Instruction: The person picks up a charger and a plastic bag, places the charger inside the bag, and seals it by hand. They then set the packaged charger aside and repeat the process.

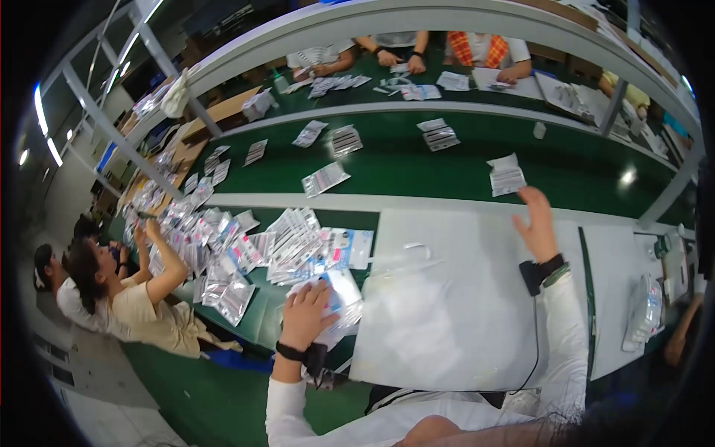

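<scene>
My left hand lies palm down, fingers stretched out, on a blue-and-white packet at the near edge of a pile. Just beyond it are more flat packets, stacked loosely and overlapping. My right hand reaches forward over the far right of the white work board, thumb and fingers apart, nothing between them. A silver packet with printed lines lies on the green belt a little past its fingertips. Both wrists wear black bands with small devices, and a cable runs from the right one.
Several packets, one of them a silver packet, are spread along the green belt. A grey metal rail crosses above. Co-workers sit across the belt, and others work at the left by the big heap. A white side table stands right.
</scene>
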Action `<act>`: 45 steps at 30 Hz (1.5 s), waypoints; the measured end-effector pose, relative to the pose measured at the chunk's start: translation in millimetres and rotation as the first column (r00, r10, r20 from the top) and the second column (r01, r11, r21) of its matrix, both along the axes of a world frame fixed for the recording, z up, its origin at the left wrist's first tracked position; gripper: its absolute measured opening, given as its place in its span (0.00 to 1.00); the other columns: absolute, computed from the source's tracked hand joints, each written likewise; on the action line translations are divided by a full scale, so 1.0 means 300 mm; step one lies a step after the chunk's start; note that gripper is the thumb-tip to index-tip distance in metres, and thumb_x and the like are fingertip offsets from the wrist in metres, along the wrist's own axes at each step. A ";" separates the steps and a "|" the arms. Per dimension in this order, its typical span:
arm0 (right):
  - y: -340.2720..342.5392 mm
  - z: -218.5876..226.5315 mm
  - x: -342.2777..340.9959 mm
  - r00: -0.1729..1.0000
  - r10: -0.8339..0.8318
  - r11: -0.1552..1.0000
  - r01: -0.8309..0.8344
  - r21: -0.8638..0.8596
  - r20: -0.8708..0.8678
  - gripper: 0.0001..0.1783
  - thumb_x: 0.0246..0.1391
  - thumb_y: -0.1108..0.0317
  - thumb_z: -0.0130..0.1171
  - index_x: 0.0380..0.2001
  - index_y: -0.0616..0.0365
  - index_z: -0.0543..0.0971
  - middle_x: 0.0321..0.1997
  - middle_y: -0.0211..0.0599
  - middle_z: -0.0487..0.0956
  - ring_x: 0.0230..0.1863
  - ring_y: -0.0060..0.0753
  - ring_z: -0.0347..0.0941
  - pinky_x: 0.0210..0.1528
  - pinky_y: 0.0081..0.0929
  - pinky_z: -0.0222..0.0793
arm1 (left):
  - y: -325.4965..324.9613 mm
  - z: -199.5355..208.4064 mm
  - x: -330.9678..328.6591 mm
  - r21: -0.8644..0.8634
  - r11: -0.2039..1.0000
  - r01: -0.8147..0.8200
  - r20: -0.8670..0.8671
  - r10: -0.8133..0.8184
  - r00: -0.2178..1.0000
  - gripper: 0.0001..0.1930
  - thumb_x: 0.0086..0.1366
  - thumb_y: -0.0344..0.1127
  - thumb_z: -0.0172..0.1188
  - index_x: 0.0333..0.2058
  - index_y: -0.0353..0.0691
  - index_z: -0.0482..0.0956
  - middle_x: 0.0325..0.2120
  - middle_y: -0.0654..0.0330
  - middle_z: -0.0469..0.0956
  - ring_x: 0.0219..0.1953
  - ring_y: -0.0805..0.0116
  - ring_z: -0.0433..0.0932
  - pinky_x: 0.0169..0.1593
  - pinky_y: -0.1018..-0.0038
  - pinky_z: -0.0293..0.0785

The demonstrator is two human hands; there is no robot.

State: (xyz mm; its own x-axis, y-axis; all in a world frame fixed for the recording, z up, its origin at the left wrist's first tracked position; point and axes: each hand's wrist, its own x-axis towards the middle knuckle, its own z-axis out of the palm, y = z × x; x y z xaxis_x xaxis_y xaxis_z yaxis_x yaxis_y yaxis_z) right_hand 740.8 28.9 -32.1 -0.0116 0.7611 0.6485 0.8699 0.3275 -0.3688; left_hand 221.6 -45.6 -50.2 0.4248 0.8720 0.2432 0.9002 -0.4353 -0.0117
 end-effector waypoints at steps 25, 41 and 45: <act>-0.267 -0.137 -0.091 0.577 0.096 0.854 -0.466 -0.230 -0.811 0.38 0.54 0.71 0.59 0.67 0.53 0.57 0.53 0.46 0.75 0.46 0.43 0.76 0.52 0.30 0.70 | 0.264 -0.008 0.921 -0.499 0.561 0.661 0.836 0.111 0.537 0.12 0.71 0.33 0.51 0.48 0.34 0.75 0.35 0.53 0.78 0.33 0.65 0.77 0.39 0.72 0.73; -0.242 -0.105 0.020 0.997 0.021 0.982 -0.007 -0.191 0.072 0.33 0.49 0.73 0.61 0.61 0.52 0.69 0.54 0.44 0.75 0.57 0.47 0.70 0.58 0.36 0.69 | 0.244 -0.015 1.144 -0.280 0.665 0.693 0.153 -0.681 0.716 0.17 0.58 0.36 0.62 0.46 0.41 0.76 0.42 0.58 0.77 0.47 0.53 0.74 0.50 0.60 0.72; -0.199 -0.176 0.056 0.958 0.275 0.865 -0.282 -0.416 -0.079 0.26 0.51 0.73 0.59 0.56 0.53 0.75 0.62 0.37 0.71 0.64 0.45 0.65 0.63 0.36 0.65 | 0.263 -0.030 1.157 -0.255 0.554 0.793 0.209 -0.769 0.605 0.11 0.59 0.36 0.61 0.41 0.42 0.79 0.40 0.57 0.79 0.46 0.55 0.76 0.48 0.61 0.74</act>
State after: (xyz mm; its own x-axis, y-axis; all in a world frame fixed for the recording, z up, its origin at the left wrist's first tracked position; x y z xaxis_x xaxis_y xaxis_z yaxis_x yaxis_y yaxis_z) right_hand 757.7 -30.9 -84.9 -0.2558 0.9277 0.2721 0.7581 0.3671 -0.5390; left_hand 568.7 33.3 -59.2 0.9674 0.2342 0.0959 0.1983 -0.9370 0.2876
